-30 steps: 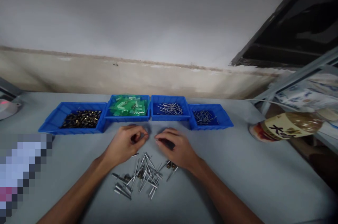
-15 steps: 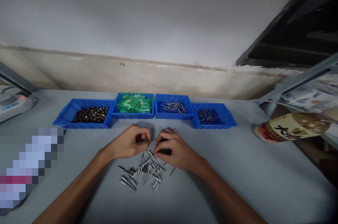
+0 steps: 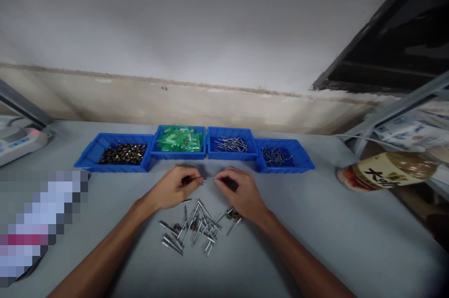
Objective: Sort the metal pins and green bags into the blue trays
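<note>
My left hand (image 3: 178, 186) is closed in a pinch, and the bright tip of a thin silver metal pin (image 3: 205, 180) sticks out from its fingertips toward the right. Facing it across a small gap, my right hand (image 3: 240, 190) has thumb and forefinger pressed together; whatever is between them is too small to make out. Below both hands a loose pile of silver rivet-like pins (image 3: 201, 225) lies on the grey table (image 3: 154, 270). A few brownish round pieces (image 3: 233, 215) are mixed in, some beside my right wrist.
Behind my hands stand blue bins holding dark brassy fittings (image 3: 122, 154), green-bagged parts (image 3: 180, 140), long thin pins (image 3: 231, 144) and short pins (image 3: 277, 156). A labelled bottle (image 3: 386, 171) lies tilted at right. A white device (image 3: 24, 143) and a pixelated object (image 3: 42, 228) are left.
My right hand has risen slightly and drawn away from the pile, uncovering pins and brownish pieces. A silver tip now shows at my left fingertips, and both hands have tightened into pinches.
</note>
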A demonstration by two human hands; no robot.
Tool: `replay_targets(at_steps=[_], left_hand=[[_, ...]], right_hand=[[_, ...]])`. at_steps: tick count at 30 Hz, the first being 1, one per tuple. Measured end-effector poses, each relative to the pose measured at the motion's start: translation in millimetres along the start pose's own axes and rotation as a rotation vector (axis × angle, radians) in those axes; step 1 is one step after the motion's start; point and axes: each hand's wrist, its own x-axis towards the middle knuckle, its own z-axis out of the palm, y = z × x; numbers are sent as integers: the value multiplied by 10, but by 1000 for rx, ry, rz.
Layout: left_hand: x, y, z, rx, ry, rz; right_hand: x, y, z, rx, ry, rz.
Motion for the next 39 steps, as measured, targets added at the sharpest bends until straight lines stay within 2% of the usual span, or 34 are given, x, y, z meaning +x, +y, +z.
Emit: replay_targets(at_steps=[7,13,17,19,21,23,25,27,31,34,36,39], left_hand=[[18,-29,44,-119,165,27],[46,-89,106,-313,220,56],[39,-80,103,-312,261,-2],[29,-64,92,-293,220,-26],[17,-51,88,-276,137,-43],[5,-47,92,-236,74,-45],[-2,-48,103,-164,54,-19],[-8,-51,107,-90,56,9],[-29,-42,65,50,42,73],[-63,1,15,140,-32,164],[-83,33,4,189,-99,173],[-94,42,24,259,-150,139]], right_hand=[[-7,37,26,89,114,35],[21,11,20,250,91,174],[22,1,16,352,34,239],[25,18,25,409,43,277],[40,45,36,481,128,314],[67,74,39,554,297,314],[96,96,27,628,447,279],[115,105,2,667,487,237],[93,88,-44,503,355,194],[45,54,-38,319,123,135],[18,26,-14,212,-17,60],[-3,-5,28,72,-90,-56]])
